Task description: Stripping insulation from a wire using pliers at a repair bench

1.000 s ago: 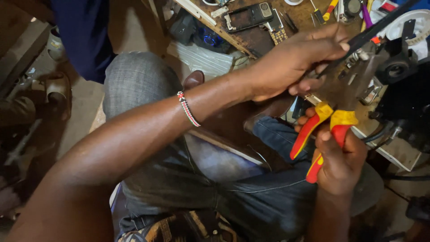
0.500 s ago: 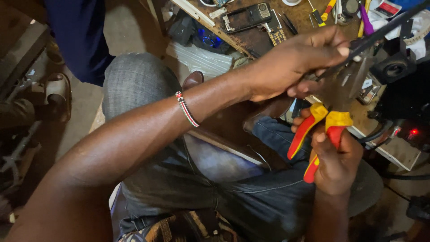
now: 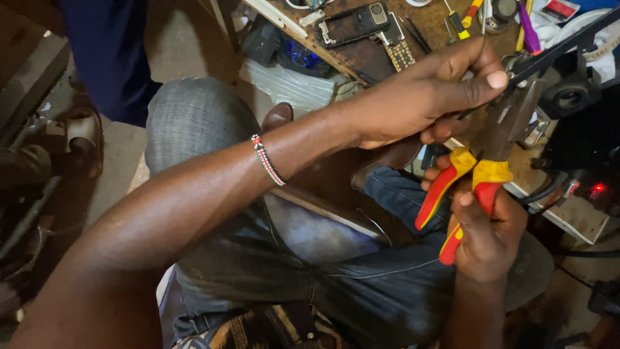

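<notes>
Red-yellow pliers (image 3: 468, 187) squeezed by right hand (image 3: 487, 236); left hand (image 3: 429, 97) pinching thin black rod (image 3: 558, 46) at jaws, thumb close, slip risks a pinch.

A dark rectangular phone screen (image 3: 354, 24) lies on the workbench (beside a keypad board (image 3: 399, 50)).

Dim, warm light from above — deep shadows at left, frame mostly sharp.
</notes>
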